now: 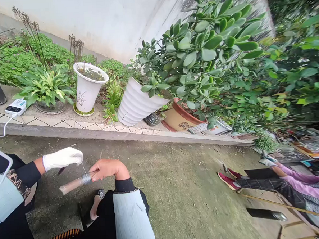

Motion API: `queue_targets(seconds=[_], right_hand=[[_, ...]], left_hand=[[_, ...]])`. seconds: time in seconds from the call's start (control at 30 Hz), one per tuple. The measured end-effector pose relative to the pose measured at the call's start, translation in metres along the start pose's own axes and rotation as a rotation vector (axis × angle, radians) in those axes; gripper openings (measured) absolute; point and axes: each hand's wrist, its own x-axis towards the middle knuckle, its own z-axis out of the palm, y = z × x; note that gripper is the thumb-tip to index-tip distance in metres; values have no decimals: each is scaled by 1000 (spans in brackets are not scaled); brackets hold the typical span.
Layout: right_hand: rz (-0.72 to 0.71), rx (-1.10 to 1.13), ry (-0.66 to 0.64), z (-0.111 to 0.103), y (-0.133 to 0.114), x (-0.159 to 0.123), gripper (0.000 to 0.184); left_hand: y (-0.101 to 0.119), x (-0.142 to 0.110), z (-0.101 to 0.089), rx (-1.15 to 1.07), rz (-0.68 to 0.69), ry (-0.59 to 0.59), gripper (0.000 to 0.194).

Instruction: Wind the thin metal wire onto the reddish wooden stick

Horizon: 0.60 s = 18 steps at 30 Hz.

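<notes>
My left hand (64, 157), in a white knitted glove, is closed, pinching a thin pale thread (84, 168). The thread runs down to a light brown stick (71, 186), where several turns of it make a whitish band (86, 179). My bare right hand (107, 169) grips the stick just beside this band, fingers wrapped round its upper end. Under the left glove a dark, narrow piece (61, 171) sticks out; what it is I cannot make out. Both hands are above my lap, close together.
A tiled ledge (68, 124) ahead bears a white pot (89, 89), a ribbed white planter (137, 103) and a large tan pot (181, 118). A white device (16, 106) with a cable lies there. At right another person (282, 180) sits on the concrete ground (185, 190).
</notes>
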Motion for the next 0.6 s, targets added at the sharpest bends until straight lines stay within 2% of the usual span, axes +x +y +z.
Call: queue_targets(seconds=[0.03,0.1,0.17,0.23,0.37,0.43,0.5,0.6], right_hand=[[-104,118,18,1,-1,-4,26],[-267,314,219,0,-3,-10,36],[-346,433,454,-3,-4,-13,37],[-371,467,593,-6,-5,-13,32],[-360,492,670,-9,-4,-9,24],[-374,524,701,-10,-4,-10,24],[-391,556,730,-11,-3,-13,24],[-335,538,740,-12,1,-14,23]], left_hand=[[-2,0,3,-86,-27,2,34],[-7,0,12,-222,-88,21,39],[-12,0,22,-328,-111,57,44],[-18,-1,30,-289,-111,-10,44],[-25,-1,38,-311,-76,-106,43],[-25,0,39,-426,-8,-53,41],[-24,2,38,-494,-5,32,42],[-18,4,36,-322,-40,49,42]])
